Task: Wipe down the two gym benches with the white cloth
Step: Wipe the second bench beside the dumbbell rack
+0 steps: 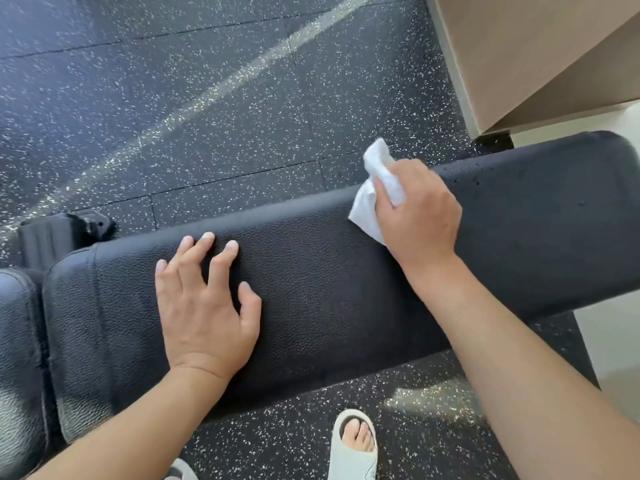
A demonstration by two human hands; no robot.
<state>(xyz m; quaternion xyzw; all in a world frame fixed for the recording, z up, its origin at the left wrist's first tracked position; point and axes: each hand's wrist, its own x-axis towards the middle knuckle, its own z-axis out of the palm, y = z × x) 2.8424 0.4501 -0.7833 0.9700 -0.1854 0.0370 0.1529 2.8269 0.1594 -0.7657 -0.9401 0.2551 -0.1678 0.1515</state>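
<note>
A: What is lying across the middle of the view?

B: A long black padded gym bench is stretching from lower left to upper right over a dark speckled rubber floor. A second black pad is sitting just beside its left end, with a narrow gap between the two.

A: And the hands?

B: The right hand is gripping a crumpled white cloth, fingers curled round it, and pressing it against the far edge of the bench towards the right end. Part of the cloth is sticking up above the knuckles and part is spreading flat on the upholstery beside the hand.

A: The other one?

B: The left hand is resting open on the bench top, fingers spread and straight, palm down, well apart from the cloth. It is holding nothing.

A: Anything else in frame?

B: A foot in a pale slide sandal is standing on the floor below the bench's near edge. A tan wall or cabinet is filling the upper right corner, and a black piece of the bench's base is showing at the left, behind the pad. Sunlight is streaking diagonally across the floor.
</note>
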